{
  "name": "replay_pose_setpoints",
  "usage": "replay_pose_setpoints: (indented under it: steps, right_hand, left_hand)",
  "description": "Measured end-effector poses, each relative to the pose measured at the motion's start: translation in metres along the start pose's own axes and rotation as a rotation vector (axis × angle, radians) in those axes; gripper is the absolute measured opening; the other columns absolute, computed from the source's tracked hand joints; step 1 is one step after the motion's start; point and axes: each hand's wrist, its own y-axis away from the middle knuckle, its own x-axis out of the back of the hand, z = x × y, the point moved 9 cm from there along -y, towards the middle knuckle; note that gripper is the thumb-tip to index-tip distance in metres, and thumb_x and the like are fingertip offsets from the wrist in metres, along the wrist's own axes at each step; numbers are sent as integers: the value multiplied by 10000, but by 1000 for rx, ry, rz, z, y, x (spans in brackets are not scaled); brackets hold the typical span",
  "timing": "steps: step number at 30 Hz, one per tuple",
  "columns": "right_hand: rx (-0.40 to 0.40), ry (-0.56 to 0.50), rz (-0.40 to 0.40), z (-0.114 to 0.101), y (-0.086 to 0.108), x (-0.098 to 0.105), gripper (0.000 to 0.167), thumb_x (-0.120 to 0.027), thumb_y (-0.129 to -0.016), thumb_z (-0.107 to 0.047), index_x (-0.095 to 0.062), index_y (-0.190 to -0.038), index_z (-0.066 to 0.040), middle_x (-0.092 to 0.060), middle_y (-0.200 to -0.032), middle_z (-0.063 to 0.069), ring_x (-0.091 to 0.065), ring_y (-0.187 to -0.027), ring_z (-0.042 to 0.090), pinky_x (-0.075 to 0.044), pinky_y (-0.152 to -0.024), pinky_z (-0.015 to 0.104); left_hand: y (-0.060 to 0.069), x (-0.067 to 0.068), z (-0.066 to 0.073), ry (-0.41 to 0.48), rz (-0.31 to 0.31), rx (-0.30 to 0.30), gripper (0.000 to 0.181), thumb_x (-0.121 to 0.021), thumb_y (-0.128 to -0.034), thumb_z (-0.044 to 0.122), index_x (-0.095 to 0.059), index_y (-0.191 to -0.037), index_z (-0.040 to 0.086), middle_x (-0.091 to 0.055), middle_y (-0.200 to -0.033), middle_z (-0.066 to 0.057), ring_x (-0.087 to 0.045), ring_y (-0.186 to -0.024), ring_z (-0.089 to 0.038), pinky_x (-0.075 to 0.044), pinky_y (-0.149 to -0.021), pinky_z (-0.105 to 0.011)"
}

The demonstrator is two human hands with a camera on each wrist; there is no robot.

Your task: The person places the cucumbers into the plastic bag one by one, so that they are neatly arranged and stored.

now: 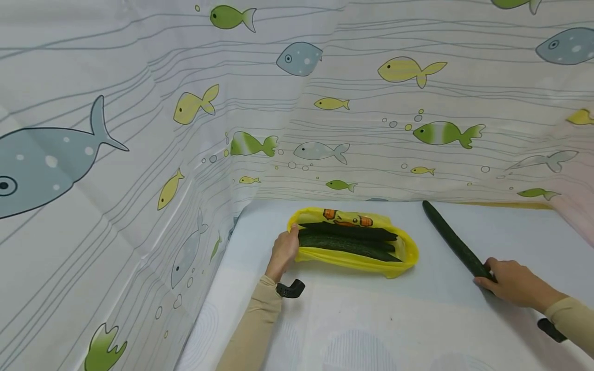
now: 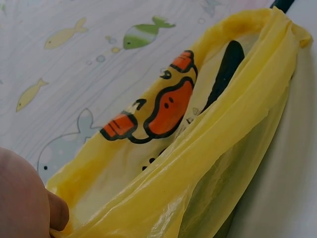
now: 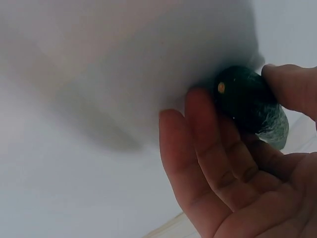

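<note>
A yellow plastic bag (image 1: 343, 264) lies on its side on the table, its mouth spread wide, with an orange-and-black cartoon print (image 2: 171, 106) inside the far edge. Several long dark green cucumbers (image 1: 348, 242) rest in it. My left hand (image 1: 284, 251) grips the bag's left rim; its fingers (image 2: 58, 210) are partly hidden behind the thumb side. Off to the right, my right hand (image 1: 517, 283) holds a single long cucumber (image 1: 452, 239) by its near end, thumb on one side and fingers on the other. The right wrist view shows that cucumber's rounded tip (image 3: 237, 94) between them.
A white table (image 1: 371, 314) with faint patterns spreads under everything. Behind and to the left hangs a pale sheet (image 1: 362, 154) printed with fish, meeting the table's back edge. A dark wrist strap (image 1: 291, 289) sits by the left sleeve.
</note>
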Motion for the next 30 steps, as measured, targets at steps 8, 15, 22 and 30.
replay_pose_setpoints:
  steps: [8, 15, 22, 30]
  right_hand:
    - [-8, 23, 64, 2, 5, 3, 323, -726, -989, -171, -563, -936, 103, -563, -749, 56, -489, -660, 179, -440, -559, 338]
    - [-58, 0, 129, 13, 6, 14, 302, -721, -956, -98, -579, -977, 168, -605, -780, 129, -531, -693, 238, -457, -586, 399]
    - [-84, 48, 307, 18, 11, 35, 368, -796, -868, -46, -609, -1036, 222, -624, -763, 207, -567, -666, 299, -482, -568, 466]
    - [-50, 148, 491, 8, 17, 58, 312, -804, -813, 14, -625, -954, 227, -576, -704, 242, -558, -606, 373, -504, -557, 575]
  left_hand:
    - [0, 0, 0, -8, 8, -3, 609, -266, -1150, 523, -440, -719, 129, -309, -559, 27, -235, -454, -121, -261, -443, -271]
    - [-1, 1, -1, -3, -5, 5, 619, -261, -1148, 529, -437, -701, 138, -297, -544, 35, -220, -445, -116, -255, -435, -274]
    - [-3, 1, -1, 2, -6, 4, 636, -260, -1144, 538, -426, -670, 146, -281, -531, 39, -203, -431, -115, -245, -418, -279]
    - [-4, -1, -3, 0, 5, 20, 604, -265, -1144, 538, -446, -738, 129, -324, -566, 24, -251, -457, -126, -271, -453, -278]
